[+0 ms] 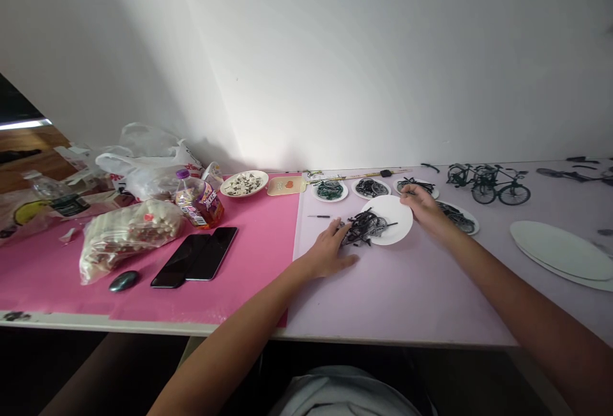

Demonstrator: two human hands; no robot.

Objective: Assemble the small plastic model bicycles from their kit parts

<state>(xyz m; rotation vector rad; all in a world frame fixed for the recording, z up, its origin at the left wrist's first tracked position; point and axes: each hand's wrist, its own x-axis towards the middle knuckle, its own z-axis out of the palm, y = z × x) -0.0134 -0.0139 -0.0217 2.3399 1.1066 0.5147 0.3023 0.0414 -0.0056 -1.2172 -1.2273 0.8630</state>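
Note:
My left hand [330, 250] lies on the table with its fingers stretched out, their tips touching a heap of small black parts [363, 227] that spills off a white plate [397, 215]. At the plate's far right edge, my right hand [421, 204] has its fingers curled together. It seems to pinch a thin black piece, too small to name.
Behind stand three small plates of parts [330, 190] [370, 187] [416, 185], another plate [460, 218], model bicycles [493, 185] and stacked empty plates [560, 251]. On the pink mat [249, 256] at left lie two phones [196, 263], a bottle [198, 202], bags [127, 234], a dish [244, 183] and a dark mouse [123, 281].

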